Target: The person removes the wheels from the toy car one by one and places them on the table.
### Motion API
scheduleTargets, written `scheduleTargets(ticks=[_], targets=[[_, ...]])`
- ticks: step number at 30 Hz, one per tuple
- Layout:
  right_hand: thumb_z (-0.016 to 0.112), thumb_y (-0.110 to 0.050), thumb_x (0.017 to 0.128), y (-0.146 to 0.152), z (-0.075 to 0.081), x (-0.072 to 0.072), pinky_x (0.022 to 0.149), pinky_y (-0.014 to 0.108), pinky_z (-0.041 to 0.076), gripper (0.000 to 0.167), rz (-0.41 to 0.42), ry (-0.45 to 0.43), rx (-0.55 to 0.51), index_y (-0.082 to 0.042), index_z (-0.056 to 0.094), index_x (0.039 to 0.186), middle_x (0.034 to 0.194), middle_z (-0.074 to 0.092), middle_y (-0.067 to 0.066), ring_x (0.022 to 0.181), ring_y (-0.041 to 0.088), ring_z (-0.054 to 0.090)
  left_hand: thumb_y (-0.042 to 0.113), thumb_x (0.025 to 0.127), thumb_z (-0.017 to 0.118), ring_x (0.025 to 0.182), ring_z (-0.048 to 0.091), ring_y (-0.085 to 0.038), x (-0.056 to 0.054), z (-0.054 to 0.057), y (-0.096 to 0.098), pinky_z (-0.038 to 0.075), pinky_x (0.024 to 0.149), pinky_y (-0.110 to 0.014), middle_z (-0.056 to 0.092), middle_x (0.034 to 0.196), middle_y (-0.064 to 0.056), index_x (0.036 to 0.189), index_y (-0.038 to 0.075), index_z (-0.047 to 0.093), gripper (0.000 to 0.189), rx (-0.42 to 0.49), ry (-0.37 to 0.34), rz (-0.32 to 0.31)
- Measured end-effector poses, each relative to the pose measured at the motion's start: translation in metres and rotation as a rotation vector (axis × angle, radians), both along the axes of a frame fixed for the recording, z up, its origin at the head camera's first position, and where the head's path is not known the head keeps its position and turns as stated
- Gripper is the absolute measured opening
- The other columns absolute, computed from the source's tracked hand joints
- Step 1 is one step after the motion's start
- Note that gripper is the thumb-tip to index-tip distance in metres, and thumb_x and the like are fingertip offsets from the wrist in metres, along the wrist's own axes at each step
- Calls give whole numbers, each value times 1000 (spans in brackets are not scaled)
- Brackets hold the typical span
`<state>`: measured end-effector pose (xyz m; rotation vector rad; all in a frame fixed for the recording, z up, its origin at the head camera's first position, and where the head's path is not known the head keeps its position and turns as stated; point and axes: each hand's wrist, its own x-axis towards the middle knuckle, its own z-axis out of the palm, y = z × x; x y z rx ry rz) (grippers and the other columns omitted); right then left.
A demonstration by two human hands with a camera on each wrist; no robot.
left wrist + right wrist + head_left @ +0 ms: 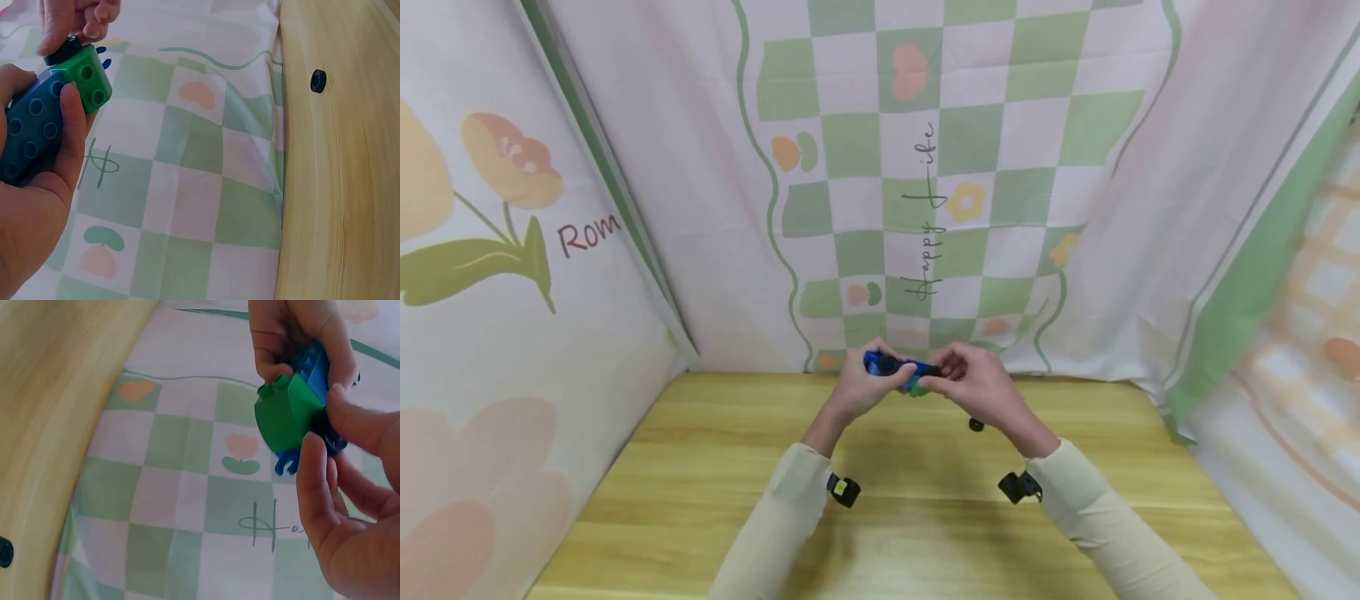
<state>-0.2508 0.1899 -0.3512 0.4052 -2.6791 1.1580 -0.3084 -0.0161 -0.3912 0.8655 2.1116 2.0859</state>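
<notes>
My left hand grips a toy vehicle made of blue studded building blocks, thumb on one side and fingers on the other. A green block with a sloped face sits at the vehicle's end. My right hand pinches a black wheel between thumb and fingers, right against the vehicle's side by the green block. Small blue hooks stick out below the green block. Another black wheel shows on the vehicle near the left hand. Both hands hold the vehicle above the table's far edge.
A loose black wheel stands on the wooden table, below the right hand in the head view. Behind the table hangs a checkered green and white curtain. A printed cloth wall borders the left side.
</notes>
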Motion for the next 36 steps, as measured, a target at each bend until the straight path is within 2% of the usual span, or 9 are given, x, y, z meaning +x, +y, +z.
scheduleTargets(ticks=[4, 9, 16, 20, 25, 31, 33, 36], targets=[[84, -26, 86, -4, 3, 1, 76, 35, 60, 31, -25, 16, -2, -7, 69, 105, 96, 70, 6, 84, 18, 67, 13, 94, 74, 78, 73, -21, -1, 0, 1, 64, 74, -44, 72, 111, -21, 104, -2, 61, 22, 1, 13, 10], [84, -22, 85, -6, 4, -2, 76, 33, 59, 31, -30, -19, -2, -6, 67, 105, 97, 68, 7, 84, 18, 65, 9, 95, 72, 79, 73, -21, -1, -1, 0, 63, 75, -46, 72, 113, -23, 105, -4, 62, 20, 22, 26, -3], [80, -20, 89, -6, 3, -5, 63, 32, 57, 27, -9, -109, -33, -5, 61, 101, 93, 64, 9, 75, 20, 61, 12, 95, 73, 80, 73, -20, -2, -3, 0, 63, 72, -39, 72, 112, -23, 105, -3, 63, 21, 9, 41, 5], [78, -21, 91, -6, 3, -5, 60, 32, 55, 25, -9, -120, -38, -5, 60, 98, 88, 63, 9, 70, 20, 60, 12, 95, 73, 77, 73, -21, -2, -2, 2, 64, 72, -42, 72, 111, -22, 105, -2, 63, 20, 15, 38, 5], [78, -20, 91, -7, 5, -6, 59, 32, 54, 24, -15, -114, -42, -5, 60, 97, 85, 63, 9, 68, 19, 60, 13, 95, 73, 77, 73, -21, -3, -1, 2, 63, 72, -38, 71, 112, -21, 106, -1, 63, 21, 12, 21, 7], [78, -19, 91, -8, 6, -6, 59, 33, 56, 24, -18, -122, -48, -4, 60, 96, 84, 63, 10, 67, 20, 61, 13, 94, 74, 76, 73, -20, -3, -2, 4, 63, 77, -51, 71, 111, -22, 105, -2, 63, 21, 29, -8, 12], [78, -18, 91, -9, 5, -6, 58, 32, 56, 23, -24, -107, -50, -4, 60, 95, 82, 62, 9, 66, 19, 61, 12, 94, 74, 76, 73, -20, -3, -3, 5, 62, 77, -52, 71, 108, -22, 104, -2, 63, 20, 39, -17, 17], [77, -15, 91, -11, 0, -6, 56, 28, 49, 23, -21, 2, -14, -6, 57, 88, 76, 56, 6, 62, 16, 54, 11, 94, 74, 76, 73, -20, -7, -3, 6, 63, 75, -47, 71, 104, -20, 101, -3, 61, 21, 69, -39, 27]])
